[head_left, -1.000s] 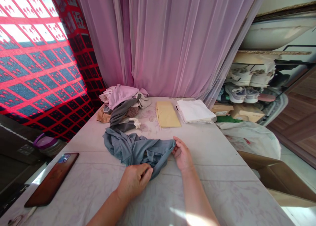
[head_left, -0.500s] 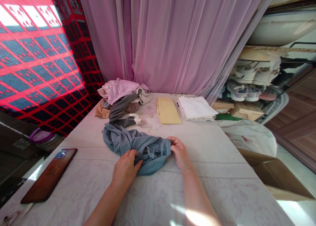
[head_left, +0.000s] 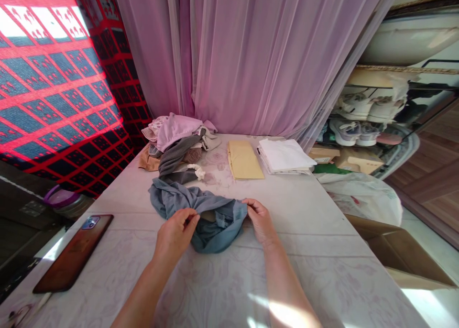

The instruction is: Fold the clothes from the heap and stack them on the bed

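A crumpled blue-grey cloth garment [head_left: 218, 233] lies on the table in front of me. My left hand [head_left: 175, 235] grips a stretched band of it near the middle. My right hand [head_left: 260, 220] pinches its right edge. Both hands hold the same garment, and part of it sags in a loop between them. Beyond it sits a loose pile of mixed clothes [head_left: 175, 148], with a grey garment [head_left: 175, 161] and a small white twisted piece [head_left: 196, 172]. A yellow folded item [head_left: 244, 159] and a stack of folded white cloth [head_left: 285, 156] lie further along the table.
A pale patterned table cover [head_left: 297, 275] spans the view. A phone in a brown case [head_left: 73, 254] lies near its left edge. Lilac curtains [head_left: 244, 55] hang behind. Shoes on a rack [head_left: 358, 120], a white plastic bag [head_left: 362, 199] and a cardboard box [head_left: 405, 251] stand right.
My left hand has moved up and away from me and now grips a band of the garment. The garment's near side has drawn in toward the hands. My right hand has barely moved.
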A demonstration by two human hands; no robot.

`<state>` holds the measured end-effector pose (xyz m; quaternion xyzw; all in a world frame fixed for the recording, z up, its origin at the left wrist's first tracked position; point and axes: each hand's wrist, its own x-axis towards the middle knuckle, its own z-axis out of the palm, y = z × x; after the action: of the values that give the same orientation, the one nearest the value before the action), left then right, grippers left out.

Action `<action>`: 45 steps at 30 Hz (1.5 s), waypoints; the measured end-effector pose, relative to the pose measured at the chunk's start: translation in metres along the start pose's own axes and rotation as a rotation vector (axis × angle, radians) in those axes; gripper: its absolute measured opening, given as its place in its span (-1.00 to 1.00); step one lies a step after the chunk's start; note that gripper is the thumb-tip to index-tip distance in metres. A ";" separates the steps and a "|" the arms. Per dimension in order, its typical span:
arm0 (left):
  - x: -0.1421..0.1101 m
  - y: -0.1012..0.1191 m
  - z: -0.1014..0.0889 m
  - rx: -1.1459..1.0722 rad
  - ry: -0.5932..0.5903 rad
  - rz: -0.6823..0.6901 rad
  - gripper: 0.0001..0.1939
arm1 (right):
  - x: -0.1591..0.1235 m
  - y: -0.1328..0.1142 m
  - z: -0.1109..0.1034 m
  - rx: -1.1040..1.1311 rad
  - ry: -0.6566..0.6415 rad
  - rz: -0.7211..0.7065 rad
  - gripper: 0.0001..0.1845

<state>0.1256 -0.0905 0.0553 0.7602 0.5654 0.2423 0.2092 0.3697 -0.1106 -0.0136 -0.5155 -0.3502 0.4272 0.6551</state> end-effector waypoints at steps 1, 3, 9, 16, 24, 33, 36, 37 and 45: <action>0.004 0.003 -0.004 -0.008 0.037 -0.003 -0.76 | 0.001 0.001 -0.001 -0.019 0.026 -0.050 -0.82; 0.015 0.010 -0.006 -0.066 0.096 -0.015 -0.76 | 0.003 0.002 -0.002 -0.077 0.084 -0.174 -0.89; 0.041 0.029 0.028 -0.712 -0.040 -0.061 -0.70 | 0.000 -0.009 -0.003 -0.019 0.029 -0.216 -0.93; 0.037 0.026 0.052 -0.934 -0.113 -0.159 -0.67 | -0.005 -0.008 0.007 -0.020 -0.057 -0.056 -0.86; 0.034 0.035 0.053 -0.913 -0.172 -0.202 -0.65 | -0.009 -0.014 0.016 -0.225 -0.094 -0.107 -0.77; 0.027 0.042 0.057 -0.787 -0.215 -0.135 -0.76 | -0.013 -0.018 0.027 -0.297 -0.055 -0.194 -0.81; 0.027 0.040 0.057 -0.730 -0.233 -0.100 -0.77 | -0.014 -0.019 0.028 -0.311 -0.046 -0.197 -0.82; 0.027 0.040 0.057 -0.714 -0.235 -0.090 -0.77 | -0.014 -0.019 0.029 -0.316 -0.044 -0.200 -0.83; 0.024 0.041 0.052 -0.605 -0.254 -0.034 -0.73 | -0.015 -0.021 0.032 -0.339 -0.042 -0.209 -0.87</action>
<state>0.1936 -0.0805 0.0415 0.6781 0.4498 0.2988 0.4986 0.3390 -0.1148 0.0136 -0.5702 -0.4822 0.3025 0.5923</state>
